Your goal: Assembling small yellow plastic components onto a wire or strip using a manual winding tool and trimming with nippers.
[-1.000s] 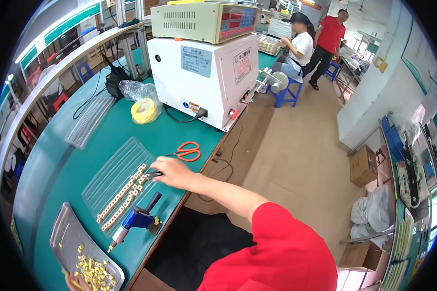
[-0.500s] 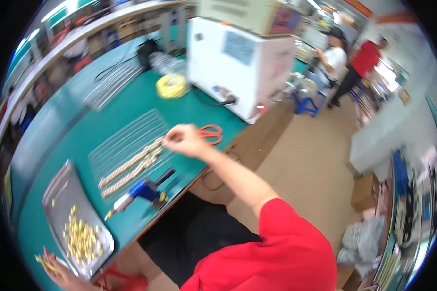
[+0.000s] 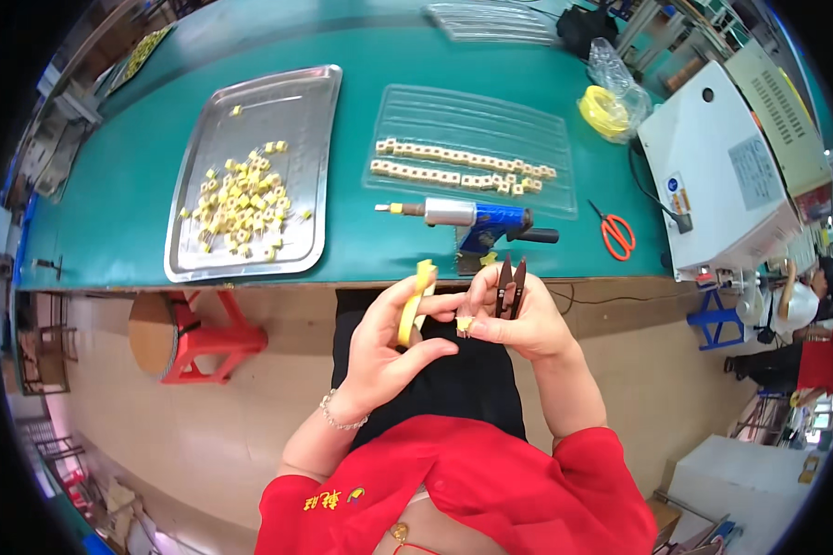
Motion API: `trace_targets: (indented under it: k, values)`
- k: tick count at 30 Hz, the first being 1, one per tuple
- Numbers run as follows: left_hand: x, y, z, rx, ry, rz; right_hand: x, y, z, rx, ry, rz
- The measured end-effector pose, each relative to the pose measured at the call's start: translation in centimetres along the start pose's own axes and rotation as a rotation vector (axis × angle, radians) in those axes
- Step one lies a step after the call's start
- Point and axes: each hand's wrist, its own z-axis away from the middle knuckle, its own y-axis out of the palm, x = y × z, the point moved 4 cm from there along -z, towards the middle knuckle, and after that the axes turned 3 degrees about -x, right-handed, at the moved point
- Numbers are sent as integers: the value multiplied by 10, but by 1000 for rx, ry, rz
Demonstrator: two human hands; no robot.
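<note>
Both of my hands meet above my lap, just off the bench's front edge. In my left hand (image 3: 379, 351) is a strip of yellow tape (image 3: 408, 319), curled between the fingers. My right hand (image 3: 535, 326) pinches a small yellow-and-white component (image 3: 464, 325) with thin pins between thumb and fingers. Tucked in the same hand is a pair of dark thread snips (image 3: 510, 285), its two pointed blades sticking up. Beyond them, a blue-and-silver winding tool (image 3: 481, 218) with a black handle rests on the bench. The clear ridged plastic tray (image 3: 472, 109) behind it carries two rows of pale components (image 3: 449, 154).
A metal tray (image 3: 328, 157) at left holds many loose yellow components (image 3: 245, 199). Orange-handled scissors (image 3: 616, 238), a yellow coil (image 3: 603, 113) and a white machine (image 3: 703, 166) stand at right. A red stool (image 3: 204, 333) is below the bench. Other people (image 3: 816, 356) are at far right.
The view has swung round to face the bench. My right hand has come back from the rows on the plastic tray, and my left hand from beside the metal tray; they now meet.
</note>
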Motion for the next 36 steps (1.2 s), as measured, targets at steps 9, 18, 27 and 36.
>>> trace_targets:
  k: [9, 18, 27, 36]
  values:
    - [21, -9, -2, -50, -227, 190, -11, 4, -3, 32, 33, 82]
    - [34, -7, 0, 4, -254, 270, -14, 1, 5, -20, 61, 14]
    - [13, -4, -2, -17, 244, -548, -20, -8, 6, -79, -85, 280]
    - [19, -6, -1, -25, 228, -541, -38, -8, 6, -226, 21, 8]
